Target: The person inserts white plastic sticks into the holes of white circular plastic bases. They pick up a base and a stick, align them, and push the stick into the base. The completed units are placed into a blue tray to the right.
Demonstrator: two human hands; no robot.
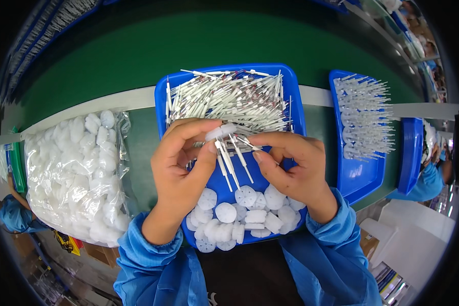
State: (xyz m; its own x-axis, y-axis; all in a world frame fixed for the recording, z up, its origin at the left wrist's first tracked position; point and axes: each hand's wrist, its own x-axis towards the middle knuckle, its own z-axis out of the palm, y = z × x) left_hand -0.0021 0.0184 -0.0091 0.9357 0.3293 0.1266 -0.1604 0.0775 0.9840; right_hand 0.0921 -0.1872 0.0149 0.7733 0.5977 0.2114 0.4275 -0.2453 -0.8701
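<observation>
Over the blue tray [218, 181], my left hand [181, 155] pinches a round white plastic disc [221, 133] between thumb and fingers. Several thin white rods [242, 163] with metallic parts hang from the disc, pointing down toward me. My right hand [297, 162] is closed beside it, thumb and forefinger gripping a thin white rod [246, 142] close to the disc; its far end is hard to make out. Beyond my hands, a heap of similar rods [229, 102] fills the tray's far part. Loose white discs with small holes [226, 212] lie in its near part.
At left, a clear plastic bag [76, 176] is full of white discs. A second blue tray [359, 178] at right holds rows of discs with rods standing up. Another blue tray [411, 155] stands past it. Other people's blue sleeves [424, 182] show at both sides.
</observation>
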